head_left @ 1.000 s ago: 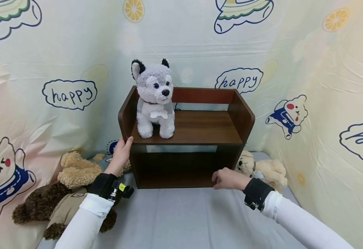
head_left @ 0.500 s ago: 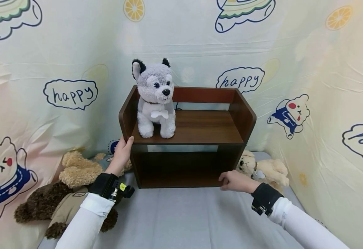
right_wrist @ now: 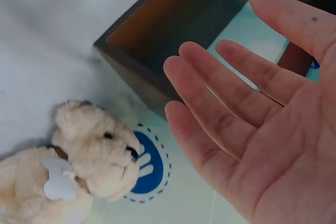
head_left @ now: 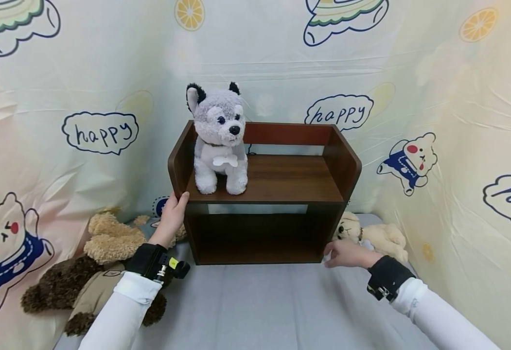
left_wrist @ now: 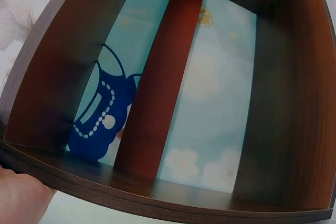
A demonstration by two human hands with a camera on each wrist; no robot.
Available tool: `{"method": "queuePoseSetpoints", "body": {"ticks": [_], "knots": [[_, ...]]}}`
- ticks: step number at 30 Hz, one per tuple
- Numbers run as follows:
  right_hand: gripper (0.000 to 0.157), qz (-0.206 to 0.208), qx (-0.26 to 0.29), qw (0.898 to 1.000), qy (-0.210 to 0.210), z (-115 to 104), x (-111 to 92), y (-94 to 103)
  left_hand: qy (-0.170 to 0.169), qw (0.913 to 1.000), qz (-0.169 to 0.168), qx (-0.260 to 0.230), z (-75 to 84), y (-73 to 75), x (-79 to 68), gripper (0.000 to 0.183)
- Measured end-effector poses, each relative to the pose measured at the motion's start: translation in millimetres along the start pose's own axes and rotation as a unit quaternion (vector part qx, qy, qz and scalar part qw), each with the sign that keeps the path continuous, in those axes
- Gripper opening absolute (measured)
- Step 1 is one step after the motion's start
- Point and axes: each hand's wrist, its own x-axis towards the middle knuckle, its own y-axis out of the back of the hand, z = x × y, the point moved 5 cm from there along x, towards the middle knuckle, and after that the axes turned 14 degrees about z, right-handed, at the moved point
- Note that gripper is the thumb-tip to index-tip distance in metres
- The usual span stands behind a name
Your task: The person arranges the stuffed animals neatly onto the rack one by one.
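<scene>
A dark brown two-tier wooden shelf (head_left: 281,177) stands in the middle of the head view. On its upper board, at the left, sits a grey and white plush husky (head_left: 220,146). My left hand (head_left: 172,216) grips the shelf's left side panel, thumb on the front edge and the other fingers hidden behind; the left wrist view shows this hand (left_wrist: 23,198) at the edge. Near the lower right front corner is my right hand (head_left: 347,253). Its fingers (right_wrist: 197,87) are loosely bent, palm showing, and hold nothing in the right wrist view.
A cream plush dog (head_left: 382,238) lies right of the shelf, behind my right hand. At the left lie a tan plush toy (head_left: 111,238) and a dark brown plush toy (head_left: 58,287). Grey cloth (head_left: 255,306) covers the surface; a printed curtain (head_left: 259,63) hangs behind.
My right hand has moved right, from in front of the lower compartment to the shelf's lower right corner. My left hand, the shelf and the husky have stayed in place.
</scene>
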Motion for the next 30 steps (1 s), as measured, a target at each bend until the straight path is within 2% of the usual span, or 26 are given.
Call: {"method": "queuePoseSetpoints", "body": {"ticks": [7, 12, 15, 21, 25, 27, 30], "knots": [[0.032, -0.004, 0.007, 1.000, -0.015, 15.0, -0.3, 7.8, 0.000, 1.0000, 0.002, -0.001, 0.8, 0.2, -0.8, 0.062], [0.037, -0.012, 0.008, 0.999, -0.032, 15.2, -4.7, 21.3, -0.003, 1.0000, 0.002, 0.002, 2.1, 0.5, -0.2, 0.061], [0.041, -0.004, 0.024, 0.999, -0.021, 14.6, -5.5, 30.3, -0.006, 1.0000, 0.003, 0.003, 2.3, 1.0, 0.0, 0.061], [0.048, 0.032, 0.042, 0.997, 0.049, 20.4, -2.4, 44.3, -0.011, 0.9999, 0.005, -0.002, 1.7, 0.4, 0.3, 0.060], [0.043, 0.041, 0.035, 0.997, 0.048, 23.2, 1.5, 47.2, -0.011, 0.9999, 0.007, 0.000, 1.1, 0.1, 0.4, 0.060], [0.039, 0.048, 0.024, 0.998, 0.024, 21.5, 1.8, 49.6, -0.012, 0.9999, 0.006, 0.000, 1.1, 0.1, 0.6, 0.059], [0.033, 0.068, 0.001, 0.997, 0.020, 21.4, 2.4, 51.6, -0.012, 0.9999, 0.006, 0.001, 1.3, 0.4, 1.0, 0.059]]}}
